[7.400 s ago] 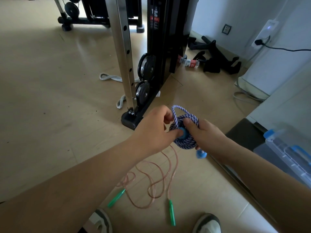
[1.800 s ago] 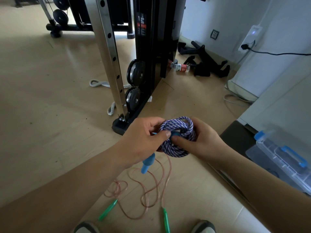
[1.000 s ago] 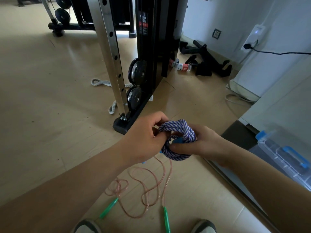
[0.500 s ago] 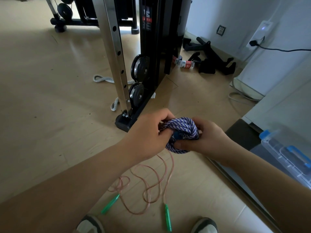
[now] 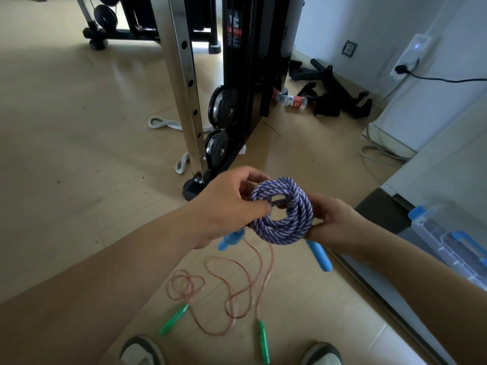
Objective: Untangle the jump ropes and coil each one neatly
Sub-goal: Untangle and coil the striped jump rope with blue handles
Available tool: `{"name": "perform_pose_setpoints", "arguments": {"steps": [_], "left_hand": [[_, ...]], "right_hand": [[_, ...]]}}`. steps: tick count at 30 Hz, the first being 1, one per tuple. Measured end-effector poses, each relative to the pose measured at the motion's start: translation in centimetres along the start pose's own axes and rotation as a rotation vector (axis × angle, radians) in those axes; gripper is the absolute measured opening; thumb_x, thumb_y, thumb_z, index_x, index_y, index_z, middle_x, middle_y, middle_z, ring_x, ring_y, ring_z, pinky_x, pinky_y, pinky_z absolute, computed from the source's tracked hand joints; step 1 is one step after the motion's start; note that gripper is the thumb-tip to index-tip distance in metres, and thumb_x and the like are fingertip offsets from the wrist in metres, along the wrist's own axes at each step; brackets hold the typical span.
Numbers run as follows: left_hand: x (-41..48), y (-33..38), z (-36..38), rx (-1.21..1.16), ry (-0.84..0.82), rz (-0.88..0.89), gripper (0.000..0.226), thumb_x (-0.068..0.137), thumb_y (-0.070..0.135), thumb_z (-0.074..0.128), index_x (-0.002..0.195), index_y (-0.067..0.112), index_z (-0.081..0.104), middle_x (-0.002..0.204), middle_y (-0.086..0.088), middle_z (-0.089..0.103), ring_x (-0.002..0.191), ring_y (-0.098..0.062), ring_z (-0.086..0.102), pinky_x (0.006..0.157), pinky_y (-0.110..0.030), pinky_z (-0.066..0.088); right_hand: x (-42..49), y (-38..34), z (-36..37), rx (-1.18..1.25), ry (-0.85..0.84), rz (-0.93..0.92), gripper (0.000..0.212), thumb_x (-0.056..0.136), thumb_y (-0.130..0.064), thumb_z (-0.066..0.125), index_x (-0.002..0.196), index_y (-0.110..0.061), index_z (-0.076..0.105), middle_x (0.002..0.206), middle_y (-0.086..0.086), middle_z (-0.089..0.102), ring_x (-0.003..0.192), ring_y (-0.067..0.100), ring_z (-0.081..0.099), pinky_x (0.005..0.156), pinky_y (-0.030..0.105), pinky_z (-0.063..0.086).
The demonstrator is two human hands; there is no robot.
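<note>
Status: one rope coiled, one pending.
I am gripping the striped rope (image 5: pixel 287 227) with left hand (image 5: pixel 224 206) and right hand (image 5: pixel 340 227); the pink rope (image 5: pixel 233 293) is lying uncoiled, lower centre.

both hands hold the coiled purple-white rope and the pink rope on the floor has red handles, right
Not quite: in the head view the pink rope on the floor has green handles, not red. The left hand and right hand do hold the coiled purple-white rope.
</note>
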State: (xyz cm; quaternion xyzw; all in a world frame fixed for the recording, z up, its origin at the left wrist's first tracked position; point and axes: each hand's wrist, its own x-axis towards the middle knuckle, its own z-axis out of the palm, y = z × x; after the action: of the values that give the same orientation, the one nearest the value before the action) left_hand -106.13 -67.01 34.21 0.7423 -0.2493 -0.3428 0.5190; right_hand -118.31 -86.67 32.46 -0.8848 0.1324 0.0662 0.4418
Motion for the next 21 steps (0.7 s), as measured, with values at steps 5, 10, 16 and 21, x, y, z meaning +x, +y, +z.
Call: {"name": "perform_pose_setpoints", "arguments": {"steps": [5, 10, 16, 21], "left_hand": [[-0.2, 0.5, 0.1, -0.047, -0.202, -0.127, 0.043, 0.087, 0.004, 0.075, 0.124, 0.024, 0.067, 0.11, -0.008, 0.076, 0.104, -0.024, 0.074, 0.099, -0.045, 0.058], [-0.1, 0.7, 0.0, -0.26, -0.125, -0.122, 0.044, 0.089, -0.006, 0.068, 0.122, 0.024, 0.067, 0.096, -0.004, 0.071, 0.093, -0.016, 0.066, 0.088, -0.035, 0.053], [0.2, 0.6, -0.4, -0.164, -0.084, -0.04, 0.053, 0.088, -0.008, 0.069, 0.123, 0.032, 0.065, 0.1, 0.007, 0.075, 0.098, -0.011, 0.07, 0.09, -0.028, 0.057], [-0.5, 1.1, 0.0, 0.013, -0.199, 0.019, 0.051, 0.087, -0.01, 0.067, 0.124, 0.023, 0.068, 0.107, 0.003, 0.077, 0.097, -0.003, 0.073, 0.08, -0.018, 0.059]], "right_hand": [[0.2, 0.9, 0.3, -0.175, 0.099, -0.034, 0.044, 0.078, -0.008, 0.079, 0.112, -0.036, 0.07, 0.108, -0.001, 0.06, 0.093, 0.01, 0.058, 0.084, 0.024, 0.049], [0.7, 1.6, 0.6, -0.282, 0.119, 0.068, 0.041, 0.079, -0.019, 0.082, 0.116, -0.03, 0.07, 0.106, -0.002, 0.057, 0.092, 0.013, 0.056, 0.083, 0.027, 0.045], [0.5, 0.2, 0.3, 0.007, -0.099, 0.098, 0.066, 0.069, -0.025, 0.084, 0.131, -0.03, 0.061, 0.126, -0.011, 0.068, 0.121, 0.009, 0.061, 0.109, 0.043, 0.048], [0.0, -2.1, -1.1, 0.574, -0.262, 0.038, 0.068, 0.075, -0.018, 0.078, 0.139, -0.016, 0.054, 0.127, 0.016, 0.069, 0.119, 0.035, 0.066, 0.108, 0.053, 0.049]]}}
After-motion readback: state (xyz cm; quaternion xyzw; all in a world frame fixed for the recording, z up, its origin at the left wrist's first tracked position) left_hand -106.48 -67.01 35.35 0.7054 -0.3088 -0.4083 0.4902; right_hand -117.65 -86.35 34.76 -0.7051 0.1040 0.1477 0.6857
